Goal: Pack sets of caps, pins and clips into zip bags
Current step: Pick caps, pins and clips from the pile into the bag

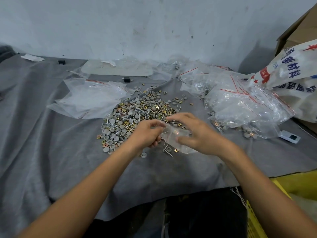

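Observation:
A heap of grey round caps, metal pins and brass square clips (135, 112) lies on the grey cloth. Just in front of it, both hands hold a small clear zip bag (176, 136). My left hand (147, 133) pinches the bag's left edge with curled fingers. My right hand (193, 133) grips the bag from the right, thumb below and fingers over its top. A cap, a pin and a clip (169, 150) show at the bag's lower end. One loose cap (143, 154) lies near my left wrist.
Empty zip bags (91, 98) are stacked left of the heap. Filled bags (243, 105) pile up on the right, beside a printed sack (291, 69) and a cardboard box (296, 31). A small white device (289, 136) lies at right. A yellow crate (257, 220) stands at the lower right.

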